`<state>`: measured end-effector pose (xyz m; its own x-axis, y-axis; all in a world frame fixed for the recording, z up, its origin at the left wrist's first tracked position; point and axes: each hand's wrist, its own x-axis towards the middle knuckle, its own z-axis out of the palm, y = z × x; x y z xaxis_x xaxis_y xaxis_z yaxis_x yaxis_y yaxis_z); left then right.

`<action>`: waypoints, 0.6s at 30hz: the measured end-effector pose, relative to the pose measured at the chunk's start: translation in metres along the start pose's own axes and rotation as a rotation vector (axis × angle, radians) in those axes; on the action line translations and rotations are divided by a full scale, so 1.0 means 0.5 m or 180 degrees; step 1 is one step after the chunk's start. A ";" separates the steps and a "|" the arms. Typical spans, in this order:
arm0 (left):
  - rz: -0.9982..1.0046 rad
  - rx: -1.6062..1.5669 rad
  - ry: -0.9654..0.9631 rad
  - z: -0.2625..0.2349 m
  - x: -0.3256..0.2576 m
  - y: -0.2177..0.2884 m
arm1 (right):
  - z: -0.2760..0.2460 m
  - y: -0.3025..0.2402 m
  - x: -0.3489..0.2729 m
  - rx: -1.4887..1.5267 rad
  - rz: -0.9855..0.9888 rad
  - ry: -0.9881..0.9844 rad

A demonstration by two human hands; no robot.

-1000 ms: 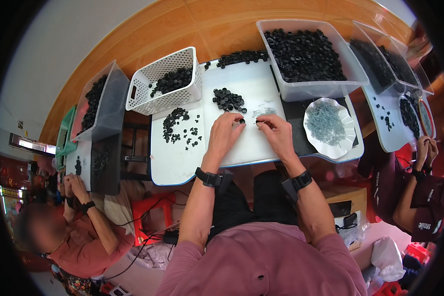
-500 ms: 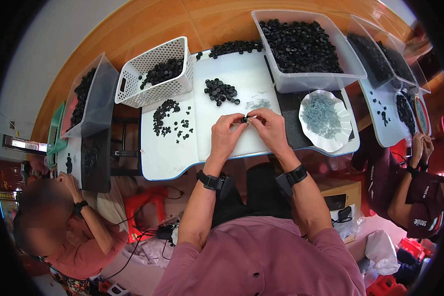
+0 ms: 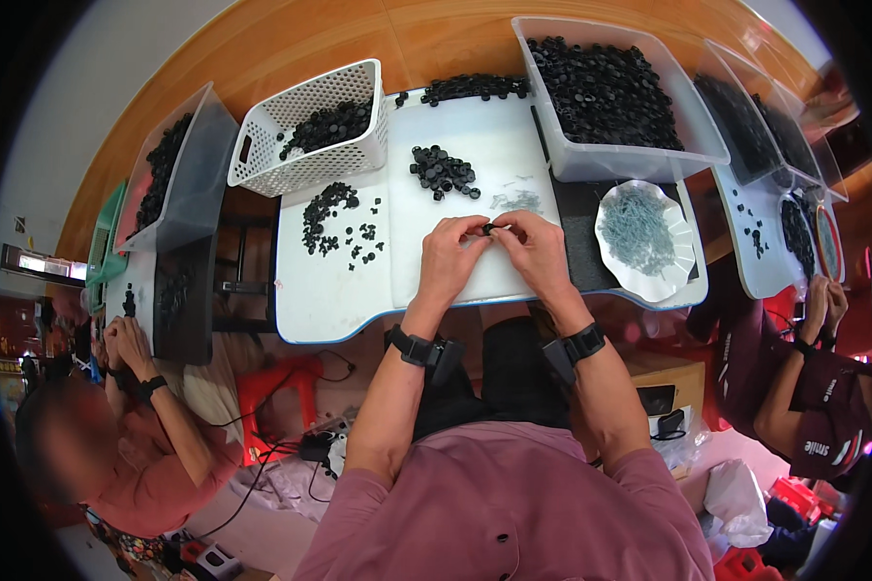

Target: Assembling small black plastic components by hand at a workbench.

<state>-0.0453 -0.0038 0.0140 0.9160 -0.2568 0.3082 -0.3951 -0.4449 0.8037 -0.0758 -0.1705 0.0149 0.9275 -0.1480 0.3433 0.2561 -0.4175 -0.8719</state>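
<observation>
Over the near part of the white table (image 3: pixel 334 305), my left hand (image 3: pixel 450 254) and my right hand (image 3: pixel 536 250) meet at the fingertips. Between them they pinch a small black plastic part (image 3: pixel 487 229), mostly covered by the fingers. Just beyond my hands lies a heap of round black caps (image 3: pixel 444 173). A thin scatter of small pale pins (image 3: pixel 519 200) is beside it, close to my right fingers. Left of my left hand, small black pieces (image 3: pixel 329 215) are spread on the table. A white fluted dish (image 3: pixel 683 266) of greyish-blue pins stands to my right.
A white perforated basket (image 3: pixel 310 168) of black parts stands at the back left. A large clear bin (image 3: pixel 639 163) full of black parts is at the back right. Co-workers' hands (image 3: pixel 129 344) work at side tables. A red stool (image 3: pixel 286 392) stands below.
The table and containers have shifted slightly in view. My fingers still pinch the small part, which shows less now. At the left, the co-worker's hands have come together.
</observation>
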 end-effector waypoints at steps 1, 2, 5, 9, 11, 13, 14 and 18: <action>-0.0007 0.0000 0.0018 0.001 0.000 -0.004 | -0.001 0.000 0.000 0.0042 0.0004 0.0001; -0.0145 -0.0165 0.0012 0.001 0.000 -0.007 | -0.002 0.000 0.000 0.0085 0.0007 0.0000; -0.0315 -0.0400 -0.0027 0.002 -0.001 -0.012 | -0.004 0.009 -0.001 0.0402 0.0200 -0.0039; -0.0308 -0.0488 -0.0102 -0.001 -0.001 -0.008 | -0.005 0.022 -0.002 0.0496 0.0331 -0.0095; -0.0288 -0.0464 -0.0088 -0.003 -0.003 -0.013 | -0.002 0.018 0.000 0.0581 0.0379 -0.0075; -0.0266 -0.0443 -0.0084 -0.004 -0.003 -0.011 | -0.002 0.020 0.002 0.0563 0.0404 -0.0112; -0.0333 -0.0406 -0.0084 -0.004 -0.003 -0.005 | -0.003 0.021 0.002 0.0551 0.0433 -0.0139; -0.0465 -0.0517 -0.0110 -0.006 -0.001 -0.004 | -0.003 0.020 0.002 0.0524 0.0446 -0.0151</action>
<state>-0.0447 -0.0003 0.0137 0.9587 -0.2303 0.1670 -0.2394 -0.3361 0.9109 -0.0724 -0.1762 0.0070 0.9679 -0.1503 0.2012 0.1611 -0.2433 -0.9565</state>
